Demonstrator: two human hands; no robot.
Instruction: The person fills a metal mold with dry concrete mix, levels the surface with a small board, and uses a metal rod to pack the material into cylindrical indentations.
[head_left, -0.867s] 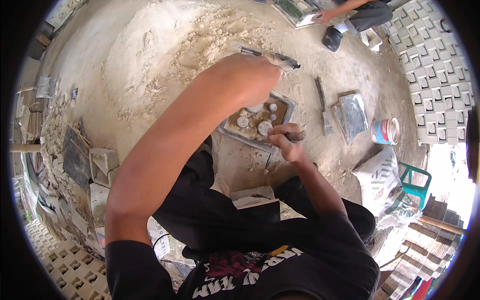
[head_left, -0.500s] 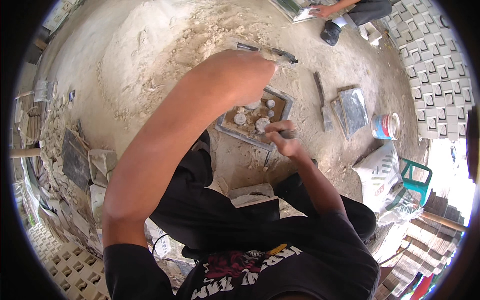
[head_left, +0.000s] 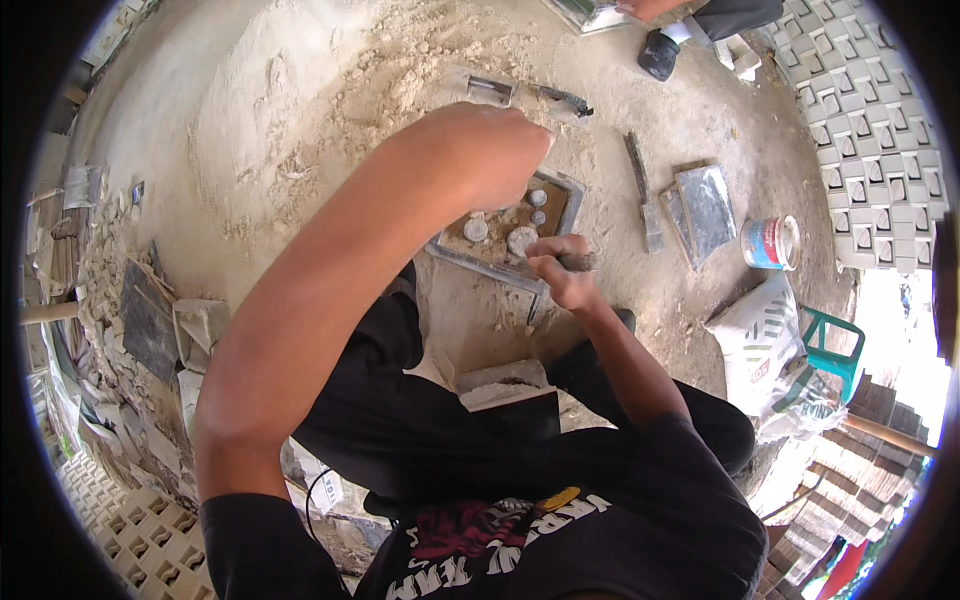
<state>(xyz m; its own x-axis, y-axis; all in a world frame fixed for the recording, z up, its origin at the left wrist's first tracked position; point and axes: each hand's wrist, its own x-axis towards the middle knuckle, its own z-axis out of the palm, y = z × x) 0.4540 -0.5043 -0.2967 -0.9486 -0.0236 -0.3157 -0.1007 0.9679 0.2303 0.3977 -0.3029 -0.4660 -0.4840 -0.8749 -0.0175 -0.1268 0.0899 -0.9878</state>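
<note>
A dark rectangular mould frame (head_left: 480,272) lies on the dusty ground in front of me, tilted in the view. Inside it several round grey knobs (head_left: 475,230) stand on a brown base. My left hand (head_left: 510,165) hangs over the far part of the frame, with its fingers turned down and hidden behind the hand and wrist. At the frame's near right edge, my right hand (head_left: 563,272) is closed in a fist around a short dark handle-like piece (head_left: 578,262); its other end is hidden.
Pale powder (head_left: 280,90) spreads at the far left. A flat-bladed scraper (head_left: 646,200), dark plates (head_left: 706,215), a bucket (head_left: 770,243), a sack (head_left: 755,335) and a green stool (head_left: 832,345) are on the right. Patterned blocks (head_left: 870,150) are stacked beyond. A co-worker's shoe (head_left: 658,54) shows at the top.
My left hand has shifted slightly, uncovering more of a small dark-framed piece beyond it. The right hand keeps its grip in nearly the same place. The co-worker's hand has moved up toward the view's edge.
</note>
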